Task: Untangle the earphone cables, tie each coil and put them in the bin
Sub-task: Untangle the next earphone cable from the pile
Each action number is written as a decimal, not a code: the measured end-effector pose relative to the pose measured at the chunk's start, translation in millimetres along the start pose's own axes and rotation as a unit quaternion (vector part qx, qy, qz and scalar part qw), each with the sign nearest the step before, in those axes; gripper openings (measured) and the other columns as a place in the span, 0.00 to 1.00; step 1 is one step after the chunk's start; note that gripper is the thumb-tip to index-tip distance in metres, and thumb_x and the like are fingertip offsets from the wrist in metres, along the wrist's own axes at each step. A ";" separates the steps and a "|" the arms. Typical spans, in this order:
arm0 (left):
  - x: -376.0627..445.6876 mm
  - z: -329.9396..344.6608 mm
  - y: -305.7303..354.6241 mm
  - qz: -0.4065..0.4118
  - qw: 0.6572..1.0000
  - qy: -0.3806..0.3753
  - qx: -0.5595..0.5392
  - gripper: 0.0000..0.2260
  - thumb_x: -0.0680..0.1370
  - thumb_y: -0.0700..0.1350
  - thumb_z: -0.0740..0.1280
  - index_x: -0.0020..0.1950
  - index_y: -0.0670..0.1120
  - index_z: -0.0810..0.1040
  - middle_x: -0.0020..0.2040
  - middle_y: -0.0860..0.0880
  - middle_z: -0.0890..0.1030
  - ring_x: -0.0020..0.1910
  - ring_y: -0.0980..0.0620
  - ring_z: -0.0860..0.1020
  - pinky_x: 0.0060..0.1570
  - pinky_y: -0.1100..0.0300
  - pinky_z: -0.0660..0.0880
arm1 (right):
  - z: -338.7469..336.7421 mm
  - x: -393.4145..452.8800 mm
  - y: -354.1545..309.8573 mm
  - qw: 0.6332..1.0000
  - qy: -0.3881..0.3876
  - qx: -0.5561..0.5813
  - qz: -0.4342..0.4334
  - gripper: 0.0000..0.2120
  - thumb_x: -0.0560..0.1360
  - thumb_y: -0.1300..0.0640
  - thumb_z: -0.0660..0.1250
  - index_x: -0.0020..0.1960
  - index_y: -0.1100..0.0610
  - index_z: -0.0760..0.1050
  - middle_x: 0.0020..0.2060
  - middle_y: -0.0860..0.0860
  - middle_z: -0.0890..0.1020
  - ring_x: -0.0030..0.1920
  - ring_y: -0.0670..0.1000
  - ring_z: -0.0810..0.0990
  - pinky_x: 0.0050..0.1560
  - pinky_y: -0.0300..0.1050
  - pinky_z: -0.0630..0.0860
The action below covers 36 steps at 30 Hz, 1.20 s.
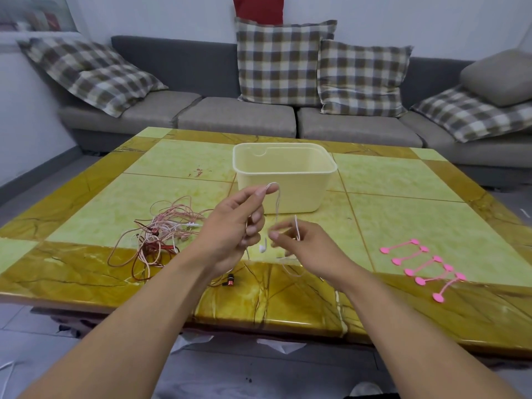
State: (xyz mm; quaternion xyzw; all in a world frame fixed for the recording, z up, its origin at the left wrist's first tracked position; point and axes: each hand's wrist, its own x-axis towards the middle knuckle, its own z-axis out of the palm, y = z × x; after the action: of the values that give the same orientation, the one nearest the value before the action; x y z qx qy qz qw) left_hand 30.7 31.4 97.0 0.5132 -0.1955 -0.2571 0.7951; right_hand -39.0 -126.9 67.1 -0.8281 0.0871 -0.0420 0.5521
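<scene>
My left hand (239,226) pinches a loop of white earphone cable (277,205) between thumb and forefinger, raised above the table in front of the bin. My right hand (302,246) pinches another stretch of the same white cable a little lower and to the right. A white earbud (262,248) dangles between my two hands. The cream plastic bin (299,194) stands just behind my hands, and nothing shows inside it. A tangle of pink, red and white earphone cables (161,234) lies on the table to the left. Several pink cable ties (423,266) lie at the right.
A red-and-black earbud (230,280) lies near the table's front edge under my left wrist. The yellow-green marble table (403,182) extends behind the bin. A grey sofa (236,116) with plaid cushions runs along the far side.
</scene>
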 end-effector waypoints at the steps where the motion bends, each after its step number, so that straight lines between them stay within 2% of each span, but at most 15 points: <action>1: -0.5 -0.9 0.9 -0.012 1.000 -0.010 -0.004 0.15 0.77 0.51 0.67 0.61 0.48 0.82 0.32 0.52 0.65 0.25 0.58 0.60 0.23 0.66 0.52 | 0.2 1.7 1.8 1.000 0.015 -0.008 -0.002 0.06 0.80 0.49 0.69 0.50 0.50 0.82 0.41 0.50 0.86 0.39 0.46 0.82 0.42 0.40 0.76; 3: -2.4 -6.1 2.8 -0.052 0.998 -0.029 0.003 0.18 0.76 0.53 0.68 0.63 0.48 0.81 0.32 0.53 0.65 0.25 0.58 0.58 0.25 0.63 0.48 | -2.8 6.1 4.5 0.995 0.088 0.040 0.016 0.10 0.83 0.51 0.64 0.46 0.53 0.79 0.36 0.50 0.84 0.33 0.45 0.78 0.36 0.37 0.73; 5: -4.7 -15.1 2.9 -0.100 0.993 -0.048 0.041 0.20 0.75 0.53 0.69 0.66 0.48 0.80 0.33 0.53 0.67 0.24 0.59 0.57 0.25 0.62 0.47 | -14.5 10.8 4.9 0.969 0.204 0.130 0.051 0.09 0.84 0.53 0.62 0.47 0.54 0.76 0.35 0.50 0.83 0.30 0.46 0.76 0.28 0.34 0.68; 7: -8.4 -21.9 1.3 -0.146 0.984 -0.056 0.088 0.20 0.76 0.51 0.69 0.67 0.48 0.79 0.34 0.53 0.70 0.24 0.59 0.58 0.23 0.65 0.48 | -27.8 14.2 5.0 0.940 0.273 0.192 0.066 0.09 0.84 0.51 0.62 0.48 0.53 0.75 0.35 0.49 0.84 0.29 0.46 0.76 0.27 0.38 0.65; 10: -10.6 -26.7 -3.8 -0.205 0.969 -0.031 0.134 0.14 0.80 0.45 0.67 0.66 0.45 0.78 0.36 0.51 0.73 0.24 0.59 0.59 0.20 0.68 0.52 | -38.3 15.4 4.5 0.928 0.284 0.231 0.068 0.09 0.84 0.50 0.62 0.49 0.52 0.76 0.38 0.50 0.86 0.30 0.47 0.78 0.27 0.41 0.60; 13: -10.1 -30.7 -7.9 -0.234 0.961 -0.013 0.150 0.14 0.81 0.43 0.67 0.65 0.42 0.78 0.32 0.51 0.71 0.22 0.59 0.59 0.19 0.69 0.53 | -39.8 14.3 4.2 0.923 0.285 0.250 0.063 0.09 0.85 0.51 0.61 0.48 0.52 0.76 0.40 0.49 0.86 0.31 0.47 0.79 0.26 0.40 0.58; 19: -11.2 -38.0 -12.7 -0.176 0.952 0.040 0.248 0.11 0.79 0.47 0.71 0.51 0.40 0.84 0.29 0.49 0.70 0.23 0.55 0.64 0.23 0.65 0.58 | -44.7 13.1 3.4 0.940 0.267 0.206 0.047 0.09 0.85 0.51 0.61 0.49 0.53 0.77 0.49 0.46 0.87 0.40 0.50 0.87 0.25 0.40 0.59; 21: -9.9 -39.4 -16.7 -0.146 0.951 0.071 0.262 0.11 0.79 0.50 0.71 0.48 0.42 0.85 0.28 0.50 0.70 0.24 0.54 0.64 0.24 0.64 0.60 | -44.9 12.4 4.2 0.961 0.213 0.167 0.048 0.08 0.84 0.51 0.63 0.54 0.51 0.79 0.51 0.45 0.87 0.47 0.51 0.87 0.27 0.41 0.69; 23: -7.5 -39.5 -20.2 -0.116 0.957 0.096 0.249 0.12 0.79 0.51 0.71 0.49 0.42 0.85 0.29 0.51 0.71 0.26 0.55 0.67 0.25 0.65 0.61 | -41.4 12.2 10.5 0.988 0.125 0.067 0.067 0.08 0.83 0.48 0.64 0.56 0.48 0.80 0.52 0.45 0.87 0.53 0.50 0.85 0.43 0.45 0.80; 24: -6.3 -38.6 -20.9 -0.103 0.962 0.101 0.233 0.12 0.80 0.51 0.70 0.49 0.42 0.84 0.30 0.51 0.73 0.26 0.56 0.68 0.25 0.65 0.62 | -38.1 11.1 14.1 0.994 0.085 0.002 0.076 0.10 0.82 0.45 0.64 0.55 0.48 0.82 0.54 0.45 0.86 0.55 0.48 0.83 0.52 0.46 0.79; 26: -4.1 -36.0 -21.6 -0.086 0.971 0.107 0.196 0.09 0.80 0.49 0.70 0.46 0.44 0.84 0.33 0.50 0.76 0.28 0.56 0.70 0.25 0.64 0.63 | -32.1 9.4 18.7 0.993 0.044 -0.074 0.084 0.14 0.81 0.43 0.66 0.54 0.50 0.85 0.56 0.45 0.85 0.57 0.47 0.82 0.58 0.47 0.75; 30: -2.4 -31.4 -21.3 -0.070 0.976 0.112 0.175 0.08 0.81 0.46 0.69 0.50 0.43 0.84 0.36 0.50 0.80 0.29 0.56 0.72 0.25 0.64 0.65 | -38.0 6.8 11.1 0.989 0.084 -0.074 0.097 0.18 0.79 0.37 0.65 0.48 0.49 0.85 0.43 0.43 0.88 0.53 0.45 0.84 0.55 0.47 0.76; 32: -2.2 -31.1 -20.7 -0.064 0.979 0.108 0.163 0.07 0.82 0.44 0.67 0.54 0.43 0.84 0.39 0.49 0.82 0.31 0.55 0.72 0.25 0.64 0.66 | -43.7 9.2 9.6 0.976 0.122 -0.153 0.098 0.25 0.79 0.32 0.60 0.42 0.49 0.84 0.40 0.44 0.87 0.49 0.47 0.84 0.54 0.48 0.77; 34: -2.3 -31.0 -19.9 -0.052 0.981 0.098 0.156 0.08 0.83 0.41 0.65 0.57 0.45 0.84 0.42 0.48 0.84 0.32 0.55 0.73 0.26 0.64 0.67 | -43.4 9.5 9.9 0.955 0.127 -0.241 0.116 0.33 0.79 0.29 0.52 0.44 0.53 0.84 0.41 0.46 0.87 0.48 0.52 0.82 0.52 0.51 0.77; 36: -2.1 -30.8 -20.0 -0.035 0.980 0.092 0.174 0.09 0.83 0.41 0.64 0.61 0.47 0.81 0.44 0.47 0.85 0.32 0.55 0.74 0.26 0.63 0.67 | -42.3 7.2 10.7 0.925 0.153 -0.327 0.119 0.34 0.80 0.30 0.49 0.45 0.53 0.83 0.41 0.48 0.85 0.46 0.56 0.81 0.45 0.50 0.74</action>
State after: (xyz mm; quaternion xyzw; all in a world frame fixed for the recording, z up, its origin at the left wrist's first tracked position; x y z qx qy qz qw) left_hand 42.5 47.9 66.4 0.6717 -0.1448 -0.1988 0.6988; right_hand -40.0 -170.7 73.4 -0.9297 0.2775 -0.0712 0.2317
